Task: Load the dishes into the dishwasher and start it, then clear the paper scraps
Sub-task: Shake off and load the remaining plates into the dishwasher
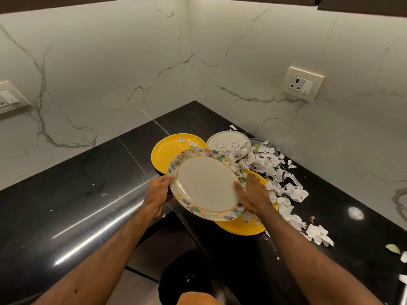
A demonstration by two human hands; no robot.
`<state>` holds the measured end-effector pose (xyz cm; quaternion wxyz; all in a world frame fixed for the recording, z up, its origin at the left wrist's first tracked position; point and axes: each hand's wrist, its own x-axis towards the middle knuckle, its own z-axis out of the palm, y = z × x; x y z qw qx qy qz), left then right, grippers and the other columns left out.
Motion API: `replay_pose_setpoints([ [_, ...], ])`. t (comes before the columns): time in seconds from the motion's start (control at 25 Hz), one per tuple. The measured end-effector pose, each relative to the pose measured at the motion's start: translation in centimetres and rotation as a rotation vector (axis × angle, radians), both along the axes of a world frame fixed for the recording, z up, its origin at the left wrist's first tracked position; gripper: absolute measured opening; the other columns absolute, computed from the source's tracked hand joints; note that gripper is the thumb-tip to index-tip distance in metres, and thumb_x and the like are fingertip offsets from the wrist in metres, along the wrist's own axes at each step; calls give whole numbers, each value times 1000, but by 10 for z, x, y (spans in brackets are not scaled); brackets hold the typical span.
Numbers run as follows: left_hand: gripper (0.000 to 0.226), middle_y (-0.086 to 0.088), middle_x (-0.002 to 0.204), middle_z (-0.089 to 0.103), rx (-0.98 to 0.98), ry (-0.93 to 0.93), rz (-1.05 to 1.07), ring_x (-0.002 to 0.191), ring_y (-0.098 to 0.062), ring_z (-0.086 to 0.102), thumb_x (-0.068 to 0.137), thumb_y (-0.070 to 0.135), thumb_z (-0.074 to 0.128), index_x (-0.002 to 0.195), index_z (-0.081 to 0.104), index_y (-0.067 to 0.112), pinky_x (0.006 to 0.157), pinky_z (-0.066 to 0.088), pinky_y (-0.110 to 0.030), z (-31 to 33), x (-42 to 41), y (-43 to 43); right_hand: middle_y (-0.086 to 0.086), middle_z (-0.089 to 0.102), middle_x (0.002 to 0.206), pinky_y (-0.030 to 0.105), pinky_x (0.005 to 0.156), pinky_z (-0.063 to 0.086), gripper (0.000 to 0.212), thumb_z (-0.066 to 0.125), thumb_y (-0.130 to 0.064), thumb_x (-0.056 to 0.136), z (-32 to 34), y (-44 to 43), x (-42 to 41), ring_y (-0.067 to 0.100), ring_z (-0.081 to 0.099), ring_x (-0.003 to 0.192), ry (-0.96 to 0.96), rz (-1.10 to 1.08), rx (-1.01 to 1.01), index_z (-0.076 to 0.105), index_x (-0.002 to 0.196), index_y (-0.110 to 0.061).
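A large white plate with a floral rim is lifted and tilted above the black counter corner. My left hand grips its left rim. My right hand holds its right rim, thumb on the plate's face. Behind it lies a yellow plate with two scraps on it. Another yellow plate sits under the lifted one. At the back a white plate carries torn paper, and a grey plate beside it is mostly buried. Paper scraps spread along the counter to the right.
The black counter runs into a marble wall corner. Wall sockets are at the left and right. A dark round bin stands on the floor below. A leaf-like bit lies at the right edge.
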<state>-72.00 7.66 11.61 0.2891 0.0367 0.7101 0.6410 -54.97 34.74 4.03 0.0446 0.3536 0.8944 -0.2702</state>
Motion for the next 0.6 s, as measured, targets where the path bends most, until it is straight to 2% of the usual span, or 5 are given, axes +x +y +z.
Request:
replay_pose_setpoints([
  [0.08, 26, -14, 93, 78, 3, -16, 2, 79, -25, 76, 105, 23, 54, 106, 75, 8, 63, 63, -37, -3, 1, -2, 11, 1, 175, 46, 131, 3, 91, 20, -72, 102, 8, 1, -4, 26, 1, 161, 44, -116, 29, 2, 166, -10],
  [0.12, 26, -15, 94, 78, 5, -25, 3, 80, -26, 75, 105, 23, 54, 106, 76, 8, 65, 63, -37, -4, 2, -2, 9, 1, 175, 45, 131, 4, 89, 22, -71, 103, 13, -1, -7, 24, 1, 161, 103, -83, 34, 3, 166, -12],
  [0.2, 26, -17, 97, 78, -3, -35, -7, 82, -28, 75, 105, 23, 55, 106, 76, 8, 67, 63, -39, -5, 2, -1, 2, 0, 175, 42, 131, 5, 85, 23, -70, 104, 23, -10, -16, 18, 0, 161, 193, 106, 11, 2, 167, -19],
  [0.36, 32, -14, 97, 78, -48, -6, -121, 83, -26, 75, 105, 31, 54, 105, 77, 9, 68, 60, -37, 3, 5, 6, -5, -7, 174, 37, 130, -1, 81, 22, -70, 105, 38, -36, -38, 12, -7, 160, 193, 407, 27, -3, 167, -25],
  [0.6, 32, -13, 95, 78, -27, 32, -183, 82, -26, 75, 105, 30, 55, 104, 77, 7, 72, 61, -39, 12, 6, 1, -6, -10, 174, 38, 130, -4, 80, 14, -71, 104, 28, -30, -45, 11, -8, 160, 235, 252, 89, -8, 166, -24],
])
